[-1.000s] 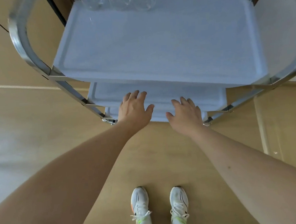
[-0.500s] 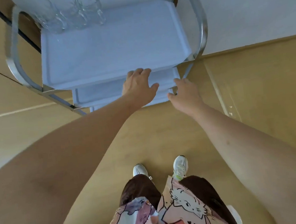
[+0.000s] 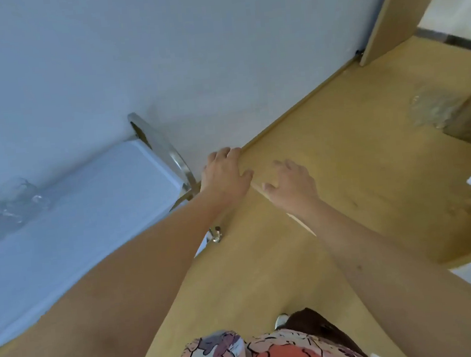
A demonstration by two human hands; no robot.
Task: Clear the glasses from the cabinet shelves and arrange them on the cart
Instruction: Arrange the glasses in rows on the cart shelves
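I see both hands out in front, holding nothing. My left hand (image 3: 224, 176) has its fingers spread and lightly bent, palm down, just to the right of the cart's chrome rail (image 3: 168, 153); I cannot tell whether it touches the rail. My right hand (image 3: 291, 186) sits close beside the left one, fingers also loose and a little curled, over the bare wood floor (image 3: 354, 143).

The cart (image 3: 93, 209) lies off to the left, its white top tray running toward the lower left corner, partly behind my left forearm. On the far end of that tray, at the left edge of the view, stand the glasses (image 3: 7, 206), a blurred clear cluster whose number I cannot tell. They are well apart from both hands.

The cart stands against a white wall (image 3: 187, 53). At the upper right a wooden door frame (image 3: 393, 5) meets the floor. Farther right a clear round thing (image 3: 431, 107), too blurred to name, shows beside a wooden edge.

At the bottom I see a printed shirt (image 3: 260, 354), dark trousers and the tip of a white shoe (image 3: 281, 319).
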